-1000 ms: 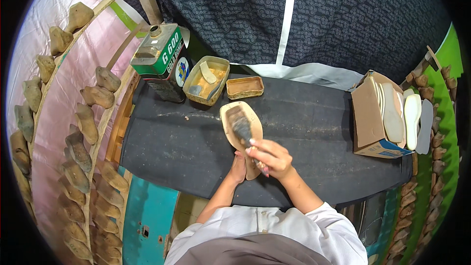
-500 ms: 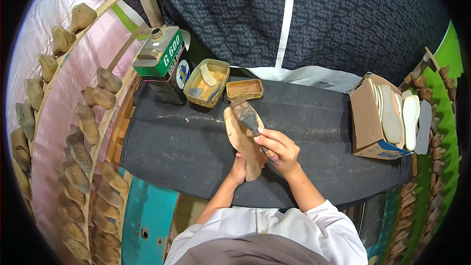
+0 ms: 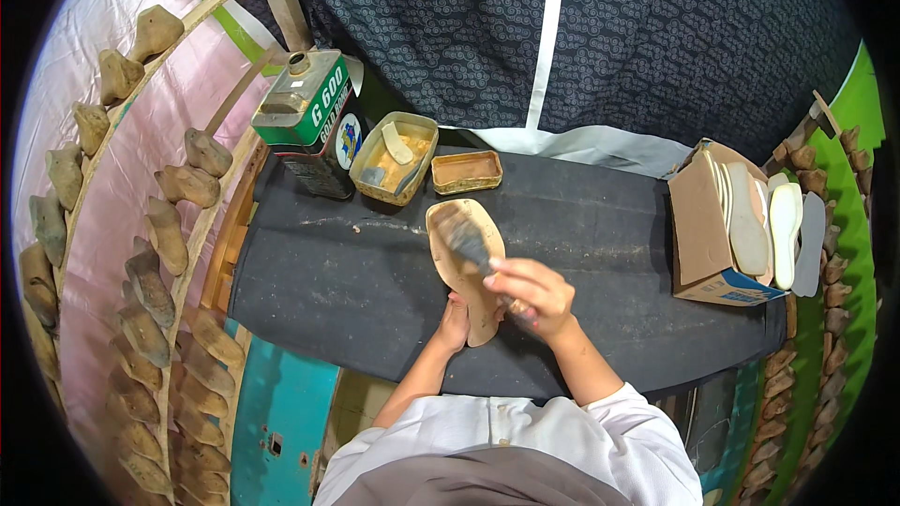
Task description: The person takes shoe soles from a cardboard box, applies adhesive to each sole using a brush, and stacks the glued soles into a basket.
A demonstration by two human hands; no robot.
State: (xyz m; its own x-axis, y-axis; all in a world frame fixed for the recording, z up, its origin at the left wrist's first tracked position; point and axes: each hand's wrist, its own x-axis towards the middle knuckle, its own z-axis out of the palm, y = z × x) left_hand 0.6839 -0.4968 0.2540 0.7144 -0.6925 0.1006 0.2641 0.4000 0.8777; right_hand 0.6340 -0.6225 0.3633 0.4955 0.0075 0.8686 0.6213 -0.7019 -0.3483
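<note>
My left hand (image 3: 455,321) grips the heel end of a tan insole (image 3: 480,215), which points away from me above the dark tabletop. A dark, worn brush (image 3: 466,237) is in my right hand (image 3: 536,294), its fingers closed round the handle. The bristle end lies over the wide front part of the insole and is smeared by motion. Just beyond the insole's tip stands a small yellowish tin (image 3: 468,184) with brown stuff inside. The fingers of my left hand under the insole are partly hidden.
A yellowish tub (image 3: 426,120) with scraps stands beside a green and black metal can (image 3: 300,145) at the far left. To the right is a cardboard box (image 3: 698,225) of insoles (image 3: 786,220). Racks of wooden shoe lasts (image 3: 150,281) line both sides.
The brush's bristle end has shifted slightly down the insole, away from its tip, and is blurred. My left hand and the insole have barely moved.
</note>
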